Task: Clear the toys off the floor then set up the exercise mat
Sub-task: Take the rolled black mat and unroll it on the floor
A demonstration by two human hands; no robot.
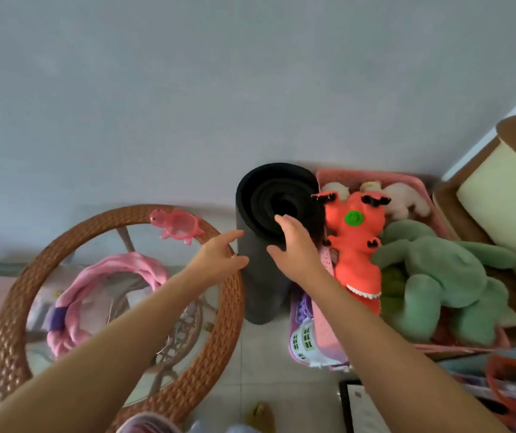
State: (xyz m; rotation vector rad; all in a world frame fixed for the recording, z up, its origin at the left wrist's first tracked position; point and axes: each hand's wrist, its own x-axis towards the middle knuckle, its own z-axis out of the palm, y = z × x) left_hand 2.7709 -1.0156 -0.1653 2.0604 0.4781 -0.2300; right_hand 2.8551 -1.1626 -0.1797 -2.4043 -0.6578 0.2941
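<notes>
Exercise mat (263, 270): rolled, upright on floor — between wicker table (219, 354) and pink basket (375, 176).
Left hand (219, 254): open, fingers spread beside roll, holding nothing.
Right hand (294, 245): open — fingertips at roll's top rim, no grasp.
Toys: orange toy (356, 251), green plush (437, 276) in basket.

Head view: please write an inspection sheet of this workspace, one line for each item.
Surface: pale tiled floor, no loose toys seen.
Job's things: rolled black mat upright by the wall; orange toy and green plush in the pink basket.
Clutter: pink turtle and pink cloth on the wicker table.
Grippers: left hand and right hand open, at the mat.
Cables: nothing seen.
Surroundings: plain wall.
</notes>
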